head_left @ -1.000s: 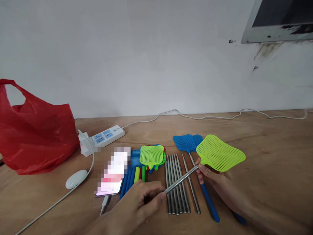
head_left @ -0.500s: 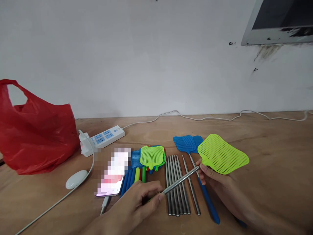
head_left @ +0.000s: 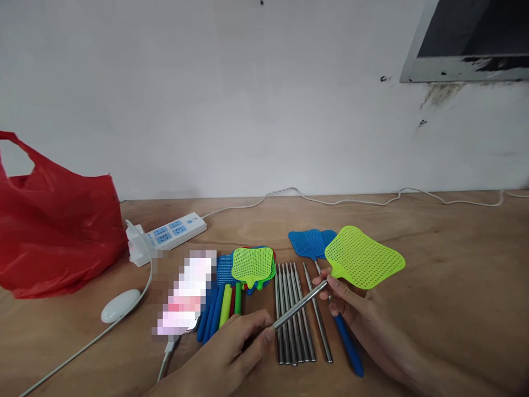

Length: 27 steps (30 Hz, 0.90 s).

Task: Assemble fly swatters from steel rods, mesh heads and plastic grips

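Observation:
My left hand (head_left: 233,350) is closed around the lower end of a fly swatter's steel rod (head_left: 298,306); whatever lies inside the fist is hidden. At the other end, my right hand (head_left: 357,311) pinches the rod where it meets the yellow-green mesh head (head_left: 366,257). The swatter slants up to the right above several loose metal rods (head_left: 294,325) lying side by side. Beneath my right hand lies a blue swatter (head_left: 308,242), its blue handle (head_left: 349,344) pointing toward me. Loose mesh heads (head_left: 253,263) are stacked left of the rods, with several coloured handles (head_left: 225,304) in front.
A phone (head_left: 188,292), its screen blurred out, lies left of the handles with a cable plugged in. Behind it are a white power strip (head_left: 177,230) and a white oval device (head_left: 120,306). A red plastic bag (head_left: 61,231) stands far left. A white cord (head_left: 330,203) runs along the wall.
The view has shifted slightly, moving everything a little left. My right hand and the yellow-green head have come slightly closer to my left hand. Both hands keep their hold.

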### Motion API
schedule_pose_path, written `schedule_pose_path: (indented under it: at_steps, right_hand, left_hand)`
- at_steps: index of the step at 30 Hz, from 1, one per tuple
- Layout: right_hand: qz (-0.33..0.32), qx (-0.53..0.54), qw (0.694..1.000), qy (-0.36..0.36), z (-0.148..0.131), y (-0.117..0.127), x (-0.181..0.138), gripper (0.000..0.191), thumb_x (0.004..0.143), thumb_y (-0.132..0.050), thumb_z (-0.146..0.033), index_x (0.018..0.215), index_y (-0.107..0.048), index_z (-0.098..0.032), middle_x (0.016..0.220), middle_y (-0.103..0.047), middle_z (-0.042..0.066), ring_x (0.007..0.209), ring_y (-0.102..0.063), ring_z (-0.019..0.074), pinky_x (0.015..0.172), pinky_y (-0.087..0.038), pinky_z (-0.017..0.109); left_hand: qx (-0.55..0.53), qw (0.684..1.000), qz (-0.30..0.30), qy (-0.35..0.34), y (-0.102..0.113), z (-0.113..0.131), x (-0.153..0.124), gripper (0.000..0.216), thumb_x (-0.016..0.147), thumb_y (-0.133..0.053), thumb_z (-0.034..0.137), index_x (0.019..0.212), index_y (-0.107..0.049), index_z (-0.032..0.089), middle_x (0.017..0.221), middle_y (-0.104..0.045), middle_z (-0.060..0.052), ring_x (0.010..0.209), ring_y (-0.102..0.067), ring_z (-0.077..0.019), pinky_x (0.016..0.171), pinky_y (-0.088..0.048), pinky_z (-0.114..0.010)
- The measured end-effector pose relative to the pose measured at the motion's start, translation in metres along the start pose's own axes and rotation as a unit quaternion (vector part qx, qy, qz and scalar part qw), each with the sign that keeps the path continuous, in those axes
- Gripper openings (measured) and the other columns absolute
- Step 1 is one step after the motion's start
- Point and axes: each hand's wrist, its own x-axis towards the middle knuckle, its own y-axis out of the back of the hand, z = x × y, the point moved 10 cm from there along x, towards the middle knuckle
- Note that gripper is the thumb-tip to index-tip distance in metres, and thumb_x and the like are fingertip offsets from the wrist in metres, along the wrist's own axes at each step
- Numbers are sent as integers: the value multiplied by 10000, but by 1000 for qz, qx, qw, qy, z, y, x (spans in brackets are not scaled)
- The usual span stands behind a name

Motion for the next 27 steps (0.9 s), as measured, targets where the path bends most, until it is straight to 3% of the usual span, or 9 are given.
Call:
schedule_pose_path:
  at_steps: [8,16,22,27]
  right_hand:
    - [-11,5,1000,-23,6,-5,-1,280,667,-870,-455,813,-787,-231,860,-715,42,765,-633,152,657,-525,235]
    - [-16,33,999,-37,13,-4,-7,279,672,-878,-435,815,-765,-223,893,-723,40,752,-625,137,683,-535,234]
    - [-11,27,1000,3,-2,-9,-6,269,695,-862,-439,794,-763,-209,849,-719,35,710,-626,127,639,-540,220]
    - [-48,13,999,5,-3,-17,-10,252,726,-843,-435,845,-767,-227,855,-737,39,712,-659,137,613,-541,230]
  left_hand:
    - [-20,999,38,-23,6,8,3,337,1019,-353,469,925,-573,231,848,-580,-5,798,-533,-184,729,-420,-276]
    - [-77,997,-20,-23,5,17,12,380,1021,-367,484,823,-530,203,782,-468,19,745,-451,-159,688,-386,-256]
    - [-109,992,-48,46,-4,8,11,480,977,-383,610,732,-446,202,672,-326,53,601,-307,-125,535,-279,-236]
    - [-100,994,-40,27,-5,12,10,408,996,-371,541,846,-537,200,744,-440,25,680,-412,-148,618,-359,-249]
